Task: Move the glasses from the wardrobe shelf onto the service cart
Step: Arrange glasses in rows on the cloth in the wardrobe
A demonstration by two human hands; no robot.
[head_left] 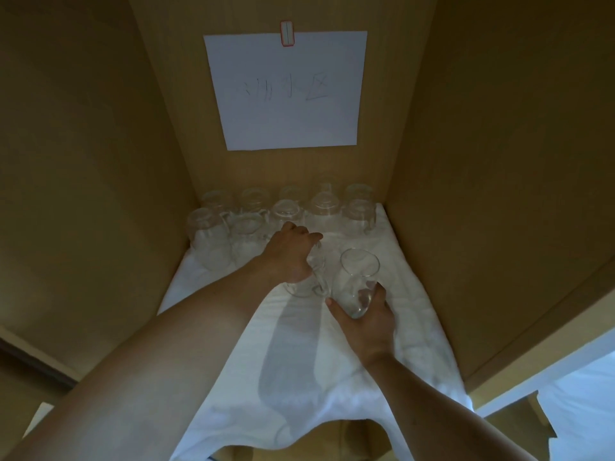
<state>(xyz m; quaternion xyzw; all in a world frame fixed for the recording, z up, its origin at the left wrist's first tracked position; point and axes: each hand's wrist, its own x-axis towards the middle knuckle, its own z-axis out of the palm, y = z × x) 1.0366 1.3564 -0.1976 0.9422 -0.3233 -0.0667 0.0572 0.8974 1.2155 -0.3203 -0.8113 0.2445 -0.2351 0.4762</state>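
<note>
Pick-up step: right hand [362, 322] grips a tall glass [356, 281], left hand [290, 256] closes fingers on a handled glass [309, 277]; next, lift both clear of shelf cloth [382, 344] toward cart.

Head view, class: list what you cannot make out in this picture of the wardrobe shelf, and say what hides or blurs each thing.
- Service cart: not in the head view at all.
- Handwriting on the paper sheet: too faint to read.
- Back-row glasses: clear glass overlaps, so no sure count.
- Glass mug: top covered by the left hand; its fingers' hold is unclear.
- Base of the tumbler: hidden in the right hand.
- White cloth: front edge cut off below.
</note>
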